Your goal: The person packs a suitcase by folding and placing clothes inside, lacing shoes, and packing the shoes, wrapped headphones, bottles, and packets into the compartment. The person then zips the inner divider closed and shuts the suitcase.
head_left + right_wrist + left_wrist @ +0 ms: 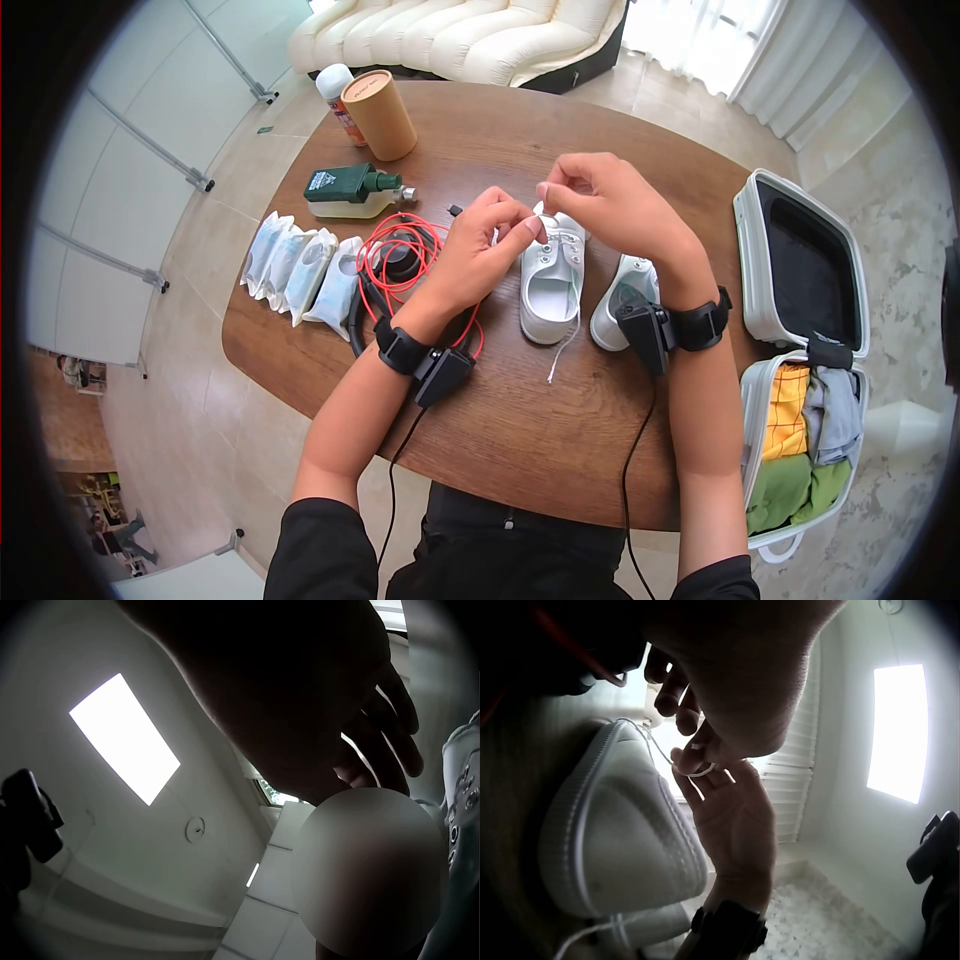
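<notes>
My left hand (487, 252) and right hand (600, 205) each have a grip pinched tight on the white lace (697, 771) just above the shoe (552, 285).

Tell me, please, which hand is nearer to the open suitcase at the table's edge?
The right hand. It pinches the lace above the white shoe, on the side towards the suitcase. The left hand works the lace from the shoe's far side, over the red cable.

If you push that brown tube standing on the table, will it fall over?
Probably yes. The brown cardboard tube stands upright and looks taller than wide, so a high push would likely tip it. Being round, it may then roll across the wooden table.
</notes>
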Tool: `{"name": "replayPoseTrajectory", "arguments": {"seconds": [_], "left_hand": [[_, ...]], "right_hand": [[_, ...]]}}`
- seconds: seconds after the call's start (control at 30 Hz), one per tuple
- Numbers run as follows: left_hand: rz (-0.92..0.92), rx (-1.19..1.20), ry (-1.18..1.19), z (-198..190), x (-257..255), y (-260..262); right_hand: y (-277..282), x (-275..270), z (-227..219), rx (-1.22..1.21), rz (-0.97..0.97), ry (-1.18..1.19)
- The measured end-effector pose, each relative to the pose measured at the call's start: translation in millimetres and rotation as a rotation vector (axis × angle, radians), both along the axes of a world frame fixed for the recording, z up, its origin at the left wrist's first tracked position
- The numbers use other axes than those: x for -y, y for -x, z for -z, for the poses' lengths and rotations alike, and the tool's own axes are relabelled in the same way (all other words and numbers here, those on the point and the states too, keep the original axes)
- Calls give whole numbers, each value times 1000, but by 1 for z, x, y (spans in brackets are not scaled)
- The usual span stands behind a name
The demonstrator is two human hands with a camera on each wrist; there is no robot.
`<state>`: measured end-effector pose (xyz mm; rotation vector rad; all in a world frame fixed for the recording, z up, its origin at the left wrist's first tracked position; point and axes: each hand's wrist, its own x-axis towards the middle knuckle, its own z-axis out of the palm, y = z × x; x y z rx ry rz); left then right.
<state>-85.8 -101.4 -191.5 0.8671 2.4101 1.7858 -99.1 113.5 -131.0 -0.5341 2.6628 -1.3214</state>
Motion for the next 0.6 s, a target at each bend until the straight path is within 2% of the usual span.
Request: {"name": "replayPoseTrajectory", "arguments": {"seconds": [0.03,0.17,0.23,0.33,0.47,0.53,0.6], "left_hand": [[-2,-4,5,1,0,0],[20,-22,14,4,1,2],[22,-20,4,5,2,3],[6,-17,-17,6,2,3],[-15,-14,-26,4,2,2],[-26,22,-67,8,1,4],[-38,58,-108,9,0,5]], "right_hand": [[1,0,3,7,18,103],[-2,6,9,-9,4,171],[-7,5,3,127,-54,87],[-3,4,7,232,-112,87],[-5,7,8,126,-113,45],[-6,6,0,132,-84,-84],[1,4,12,115,-107,-42]]}}
